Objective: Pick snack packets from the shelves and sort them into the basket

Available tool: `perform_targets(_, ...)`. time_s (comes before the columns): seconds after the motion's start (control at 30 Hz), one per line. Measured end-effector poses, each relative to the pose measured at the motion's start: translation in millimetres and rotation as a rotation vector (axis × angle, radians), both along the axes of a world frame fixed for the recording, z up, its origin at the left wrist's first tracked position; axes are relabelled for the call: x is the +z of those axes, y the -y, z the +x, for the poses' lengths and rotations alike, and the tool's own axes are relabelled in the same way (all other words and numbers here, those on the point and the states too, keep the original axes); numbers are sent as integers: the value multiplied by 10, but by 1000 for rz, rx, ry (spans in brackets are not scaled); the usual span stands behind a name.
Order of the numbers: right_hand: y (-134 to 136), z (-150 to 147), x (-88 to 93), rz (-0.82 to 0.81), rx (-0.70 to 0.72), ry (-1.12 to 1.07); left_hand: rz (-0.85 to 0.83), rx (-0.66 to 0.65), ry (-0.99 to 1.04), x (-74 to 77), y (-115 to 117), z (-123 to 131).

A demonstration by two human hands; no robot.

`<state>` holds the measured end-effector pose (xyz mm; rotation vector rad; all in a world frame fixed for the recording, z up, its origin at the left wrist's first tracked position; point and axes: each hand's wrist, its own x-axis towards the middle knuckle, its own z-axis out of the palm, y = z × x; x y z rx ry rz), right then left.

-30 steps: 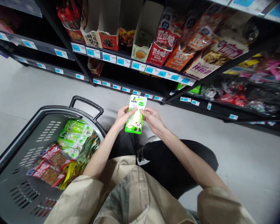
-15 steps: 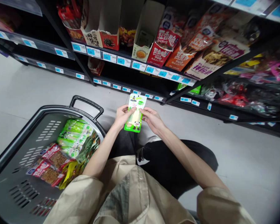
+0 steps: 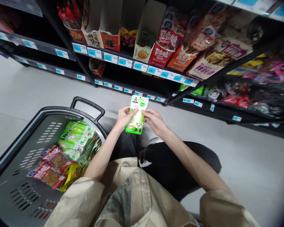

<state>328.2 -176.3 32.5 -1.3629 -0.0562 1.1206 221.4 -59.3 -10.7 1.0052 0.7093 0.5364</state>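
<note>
A green and white snack packet with a panda printed near its bottom is held upright above my knees. My left hand grips its left edge, thumb lying across the front. On the opposite edge, my right hand pinches the packet between thumb and fingers. To my left stands a grey shopping basket. Inside it lie several green snack packets, red-labelled bags of brown snacks and yellow packets.
Ahead runs a black shelf unit with price tags. It carries open snack cartons, among them a red carton and an orange carton. Bagged goods fill the right-hand shelves. The basket's handle rises near my left forearm.
</note>
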Motion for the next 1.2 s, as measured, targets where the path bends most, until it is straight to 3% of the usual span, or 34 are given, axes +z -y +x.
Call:
perform_targets(0.4,11,-9,15,-23,-3,-5,24,-30,-6,-22,4,-14)
perform_targets(0.77,27,-1,-25,-31,6,16,205,-29,-23,-78,13,-28)
perform_targets(1.2,25,-3,-17,-24,10,12,232,-30,-36,-35,14,-30)
